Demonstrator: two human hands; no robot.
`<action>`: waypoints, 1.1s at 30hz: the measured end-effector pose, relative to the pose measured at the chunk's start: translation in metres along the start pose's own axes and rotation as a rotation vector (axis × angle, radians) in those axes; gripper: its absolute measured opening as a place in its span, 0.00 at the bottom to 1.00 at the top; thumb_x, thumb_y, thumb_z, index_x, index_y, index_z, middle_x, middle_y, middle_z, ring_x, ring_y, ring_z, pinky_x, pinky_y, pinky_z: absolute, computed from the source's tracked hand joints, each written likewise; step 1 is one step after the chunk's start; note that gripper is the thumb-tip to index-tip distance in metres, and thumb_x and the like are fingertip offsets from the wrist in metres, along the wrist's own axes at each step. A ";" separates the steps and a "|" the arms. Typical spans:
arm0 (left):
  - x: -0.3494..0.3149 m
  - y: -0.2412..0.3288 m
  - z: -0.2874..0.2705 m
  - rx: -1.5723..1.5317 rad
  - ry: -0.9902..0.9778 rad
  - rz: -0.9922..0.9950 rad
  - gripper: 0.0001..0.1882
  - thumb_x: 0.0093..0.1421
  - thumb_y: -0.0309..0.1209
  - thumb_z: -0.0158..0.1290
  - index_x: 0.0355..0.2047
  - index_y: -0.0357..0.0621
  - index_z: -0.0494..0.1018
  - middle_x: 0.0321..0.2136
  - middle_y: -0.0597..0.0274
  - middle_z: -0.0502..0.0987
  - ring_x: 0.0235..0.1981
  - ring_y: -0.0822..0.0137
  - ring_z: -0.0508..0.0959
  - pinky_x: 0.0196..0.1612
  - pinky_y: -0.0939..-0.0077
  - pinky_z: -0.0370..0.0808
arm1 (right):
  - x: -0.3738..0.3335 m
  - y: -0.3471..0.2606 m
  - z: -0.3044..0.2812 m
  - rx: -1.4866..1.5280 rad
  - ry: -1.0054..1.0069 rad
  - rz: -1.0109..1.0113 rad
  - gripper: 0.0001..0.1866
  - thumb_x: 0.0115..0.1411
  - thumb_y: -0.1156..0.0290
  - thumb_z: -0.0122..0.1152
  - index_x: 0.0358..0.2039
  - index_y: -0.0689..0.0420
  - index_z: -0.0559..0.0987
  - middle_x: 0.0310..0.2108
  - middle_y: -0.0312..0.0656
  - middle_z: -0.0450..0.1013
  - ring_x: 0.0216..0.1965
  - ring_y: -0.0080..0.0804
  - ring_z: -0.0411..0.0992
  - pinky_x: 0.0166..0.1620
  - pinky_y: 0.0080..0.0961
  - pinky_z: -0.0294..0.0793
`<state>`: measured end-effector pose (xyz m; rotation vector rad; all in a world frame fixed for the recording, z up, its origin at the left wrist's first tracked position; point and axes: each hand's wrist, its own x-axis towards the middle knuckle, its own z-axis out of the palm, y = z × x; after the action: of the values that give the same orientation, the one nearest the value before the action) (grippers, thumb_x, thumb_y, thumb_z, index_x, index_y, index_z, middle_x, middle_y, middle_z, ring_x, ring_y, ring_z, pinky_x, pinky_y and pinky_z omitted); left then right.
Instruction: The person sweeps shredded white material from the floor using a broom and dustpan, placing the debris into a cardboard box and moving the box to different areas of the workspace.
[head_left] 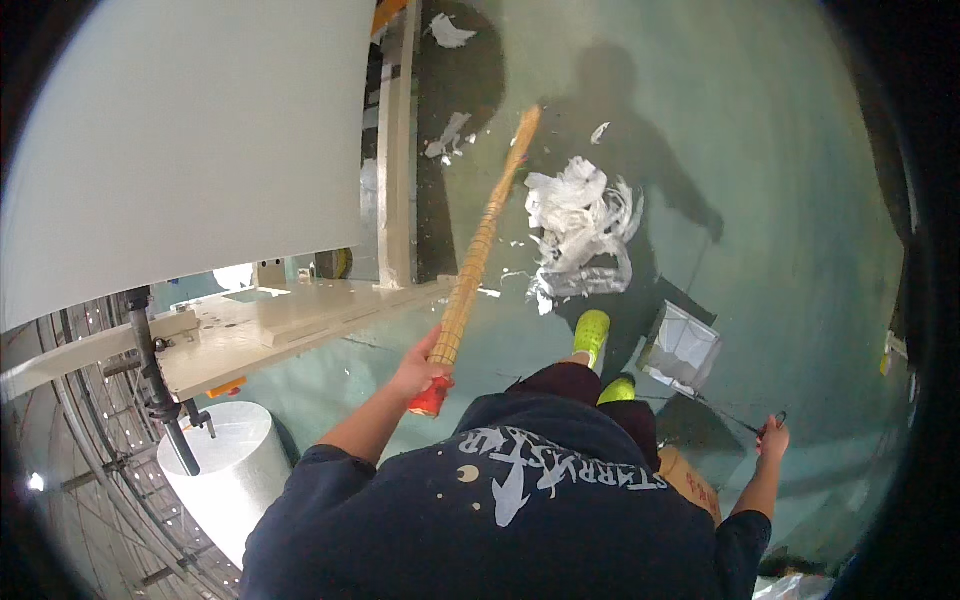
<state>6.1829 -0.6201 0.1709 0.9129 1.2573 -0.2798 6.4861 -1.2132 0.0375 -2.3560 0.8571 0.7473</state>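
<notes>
My left hand [418,372] is wrapped round the near end of a long tan broom [478,255], just above its red tip. Dark ring-like bindings run along the broom, and its far end slants away over the floor. On my right side, my right hand [772,438] is closed on the thin rod handle of a dustpan [682,347]. The pan lies on the floor near my feet, with its pale inside showing. Ahead of my shoes sits a heap of crumpled white scraps [585,225], apart from both broom and pan.
A huge white roll [200,130] fills the upper left, beside a cream machine frame [395,190]. Below it stands a smaller white roll [225,470]. Loose scraps [450,135] dot the green floor [780,150]. A cardboard box [688,482] is by my right leg.
</notes>
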 end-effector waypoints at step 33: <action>0.246 0.265 0.110 0.113 0.346 0.140 0.37 0.45 0.17 0.43 0.54 0.54 0.44 0.22 0.57 0.66 0.15 0.64 0.69 0.15 0.71 0.68 | 0.135 -0.342 0.042 -0.700 -0.073 -0.370 0.11 0.49 0.68 0.47 0.33 0.57 0.70 0.31 0.50 0.68 0.34 0.48 0.66 0.35 0.37 0.65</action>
<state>6.5101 -0.4613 0.0678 1.1768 1.4960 -0.0836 6.7972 -1.0147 0.0152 -2.9376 0.0991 1.0855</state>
